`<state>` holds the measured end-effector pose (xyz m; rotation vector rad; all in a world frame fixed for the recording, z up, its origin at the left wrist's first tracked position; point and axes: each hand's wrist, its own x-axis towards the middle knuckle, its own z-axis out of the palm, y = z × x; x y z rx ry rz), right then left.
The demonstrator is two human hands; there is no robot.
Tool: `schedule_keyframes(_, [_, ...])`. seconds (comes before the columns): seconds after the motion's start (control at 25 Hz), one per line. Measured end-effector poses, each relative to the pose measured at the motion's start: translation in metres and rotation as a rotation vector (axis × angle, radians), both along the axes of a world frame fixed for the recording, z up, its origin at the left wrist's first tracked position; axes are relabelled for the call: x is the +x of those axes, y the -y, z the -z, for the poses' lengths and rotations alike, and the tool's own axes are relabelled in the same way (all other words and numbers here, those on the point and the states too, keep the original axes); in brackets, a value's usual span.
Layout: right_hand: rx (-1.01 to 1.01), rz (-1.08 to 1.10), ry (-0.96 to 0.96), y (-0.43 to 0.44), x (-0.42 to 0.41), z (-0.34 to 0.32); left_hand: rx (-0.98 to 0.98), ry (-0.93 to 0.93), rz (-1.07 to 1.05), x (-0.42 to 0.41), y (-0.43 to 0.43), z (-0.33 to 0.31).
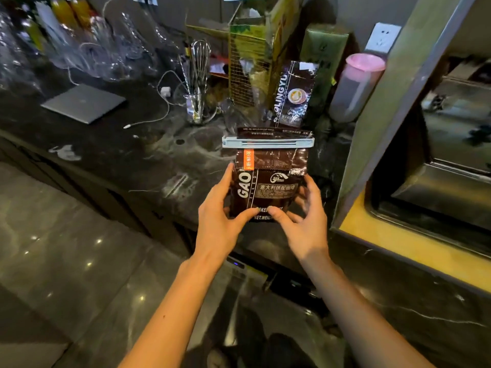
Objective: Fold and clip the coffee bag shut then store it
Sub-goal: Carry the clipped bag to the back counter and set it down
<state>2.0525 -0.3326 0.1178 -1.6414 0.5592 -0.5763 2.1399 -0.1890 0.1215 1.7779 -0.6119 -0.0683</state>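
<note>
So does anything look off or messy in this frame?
Pale smears and specks mark the dark marble counter left of the brown coffee bag, like spilled residue. The light blue clip sits straight; both hands hold the bag.

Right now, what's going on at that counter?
A person holds a brown coffee bag upright over the dark counter, left hand and right hand gripping its lower sides. The top is already folded and shut under a pale bag clip. Storing it remains; another coffee bag stands behind.

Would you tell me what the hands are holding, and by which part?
Both hands, left hand and right hand, hold the clipped coffee bag by its lower sides.
</note>
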Motion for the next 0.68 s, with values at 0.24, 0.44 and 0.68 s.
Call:
schedule_keyframes(0.24, [-0.025, 0.069, -0.047, 0.048, 0.058, 0.050, 0.091, -0.117, 0.120, 0.071, 0.055, 0.028])
schedule_keyframes(0.44, [-0.050, 0.104, -0.165, 0.094, 0.088, 0.089, 0.231, -0.231, 0.184, 0.112, 0.110, 0.059])
schedule_keyframes(0.68, [-0.068, 0.126, -0.232, 0.136, 0.130, 0.112, 0.261, -0.298, 0.196, 0.159, 0.151, 0.090])
